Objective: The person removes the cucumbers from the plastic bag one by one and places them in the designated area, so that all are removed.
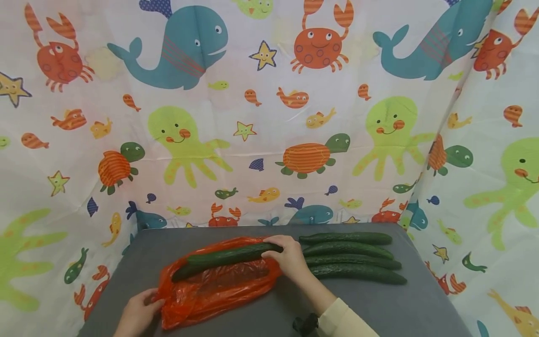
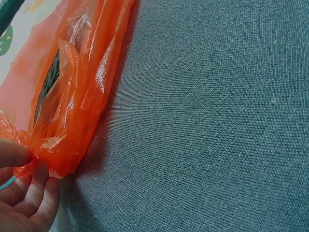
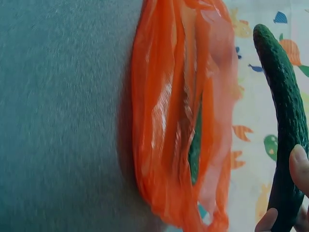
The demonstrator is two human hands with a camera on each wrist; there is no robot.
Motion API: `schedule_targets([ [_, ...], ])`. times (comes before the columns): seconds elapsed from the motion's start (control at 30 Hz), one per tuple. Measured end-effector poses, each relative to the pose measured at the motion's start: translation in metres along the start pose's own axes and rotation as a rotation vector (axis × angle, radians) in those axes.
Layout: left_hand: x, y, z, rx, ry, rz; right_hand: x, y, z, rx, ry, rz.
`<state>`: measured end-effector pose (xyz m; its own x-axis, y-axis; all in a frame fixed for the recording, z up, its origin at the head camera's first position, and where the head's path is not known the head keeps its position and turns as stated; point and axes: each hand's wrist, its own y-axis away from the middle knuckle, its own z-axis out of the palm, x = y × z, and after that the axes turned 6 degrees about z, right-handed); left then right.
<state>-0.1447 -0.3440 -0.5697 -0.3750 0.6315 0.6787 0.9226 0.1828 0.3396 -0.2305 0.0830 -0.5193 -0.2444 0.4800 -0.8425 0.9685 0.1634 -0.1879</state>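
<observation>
My right hand point(image 1: 290, 257) grips one end of a dark green cucumber point(image 1: 227, 256), which is raised above an orange plastic bag point(image 1: 219, 299). In the right wrist view, thumb and fingers close around the lower part of this cucumber point(image 3: 285, 106). The bag's left end is pinched by my left hand point(image 1: 136, 313); the left wrist view shows thumb and fingertips on the crumpled film point(image 2: 58, 150). Through the bag's opening, part of another cucumber point(image 3: 195, 154) shows inside, mostly hidden by the plastic.
Several cucumbers point(image 1: 353, 260) lie side by side on the grey tabletop point(image 1: 362, 309), right of the bag. A small black object point(image 1: 305, 324) is by the right wrist. Behind and beside the table hangs a sea-animal patterned curtain point(image 1: 261, 154).
</observation>
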Motion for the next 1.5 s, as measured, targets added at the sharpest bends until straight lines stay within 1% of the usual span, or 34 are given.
schedule_targets([
  [0.13, -0.002, -0.001, -0.001, -0.008, -0.001, -0.01, 0.003, 0.003, -0.013, 0.009, -0.01, 0.009],
  [0.27, -0.004, -0.001, -0.002, -0.008, 0.0, -0.024, 0.008, 0.007, -0.027, 0.042, -0.005, 0.036],
  [0.47, -0.003, -0.001, -0.002, -0.002, -0.003, -0.001, 0.019, 0.015, -0.05, 0.104, 0.034, 0.048],
  [0.53, -0.002, -0.001, -0.001, 0.0, 0.001, 0.007, 0.023, 0.018, -0.057, 0.115, 0.039, 0.046],
  [0.7, -0.001, -0.001, -0.001, -0.008, -0.003, -0.001, 0.032, 0.025, -0.072, 0.124, 0.04, 0.044],
  [0.9, -0.004, -0.003, 0.0, -0.015, -0.006, -0.006, 0.044, 0.033, -0.087, 0.174, 0.066, 0.036],
  [1.13, -0.002, -0.003, 0.0, -0.014, 0.002, -0.024, 0.06, 0.045, -0.105, 0.224, 0.095, 0.038],
  [1.4, 0.001, 0.001, 0.0, -0.01, -0.012, -0.014, 0.083, 0.06, -0.129, 0.247, 0.144, 0.083],
  [1.5, 0.001, 0.001, 0.0, -0.016, -0.011, -0.01, 0.091, 0.066, -0.14, 0.251, 0.185, 0.1],
])
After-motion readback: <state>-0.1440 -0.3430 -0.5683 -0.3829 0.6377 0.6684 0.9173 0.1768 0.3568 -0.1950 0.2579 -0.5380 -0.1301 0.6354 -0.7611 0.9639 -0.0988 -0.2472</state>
